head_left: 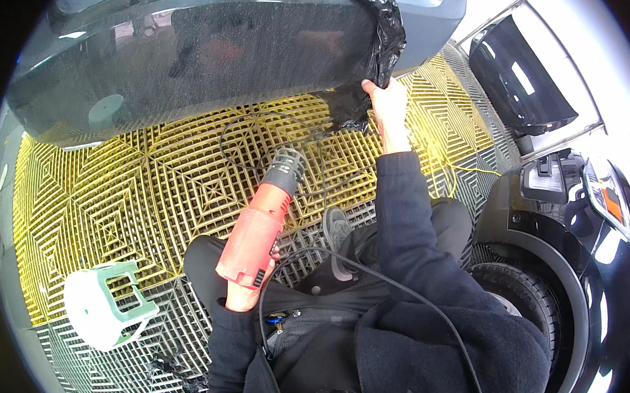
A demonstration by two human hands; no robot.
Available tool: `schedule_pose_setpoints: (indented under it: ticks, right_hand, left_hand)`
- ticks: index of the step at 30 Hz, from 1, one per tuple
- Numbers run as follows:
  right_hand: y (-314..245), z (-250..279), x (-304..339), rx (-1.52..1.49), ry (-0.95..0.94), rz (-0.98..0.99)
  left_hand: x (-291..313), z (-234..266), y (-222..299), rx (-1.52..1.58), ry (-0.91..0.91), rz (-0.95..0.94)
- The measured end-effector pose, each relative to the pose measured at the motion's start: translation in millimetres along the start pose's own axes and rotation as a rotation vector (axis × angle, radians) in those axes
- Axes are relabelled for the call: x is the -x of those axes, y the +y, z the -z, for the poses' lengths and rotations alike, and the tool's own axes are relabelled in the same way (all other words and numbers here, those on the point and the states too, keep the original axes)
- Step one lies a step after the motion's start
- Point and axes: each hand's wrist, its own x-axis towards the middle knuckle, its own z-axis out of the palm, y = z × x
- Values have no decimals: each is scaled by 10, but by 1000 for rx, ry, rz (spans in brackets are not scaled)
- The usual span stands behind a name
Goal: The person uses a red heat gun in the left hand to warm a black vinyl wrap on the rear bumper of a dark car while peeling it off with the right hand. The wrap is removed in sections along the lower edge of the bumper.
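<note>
My left hand [243, 296] is wrapped around a red heat gun [253, 234], whose black nozzle points up and away toward the car. A black cord runs from its rear end across my lap. My right hand [389, 111] pinches crumpled black plastic film [389, 34] just below the lower right part of the dark grey car body panel [203, 62]. The film runs up over the panel's right part, and a loose bunch hangs beside my fingers. Dust or droplets dot the glossy panel. The nozzle stays apart from panel and film.
Yellow and grey grid tiles [105, 226] cover the floor, with a dark cable loop lying on them. A pale plastic stool [93, 310] lies tipped at left, near black scraps [194, 386]. At right are a black car front [589, 250] and a black panel [514, 73] by the wall.
</note>
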Motion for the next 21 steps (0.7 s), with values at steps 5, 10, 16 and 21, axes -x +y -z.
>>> schedule_pose_setpoints:
  ticks: [5, 10, 16, 21]
  right_hand:
    - [-340, 68, -283, -54, 123, 59]
    - [-552, 13, -369, 94, 172, 125]
    - [-463, 7, -484, -99, 120, -31]
    - [-234, 41, -700, -163, 30, -57]
  left_hand:
    - [-50, -13, 48, -43, 27, -91]
    - [-43, -36, 86, 2, 16, -70]
    - [83, 8, 90, -48, 17, -43]
    - [175, 17, 59, -115, 27, -130]
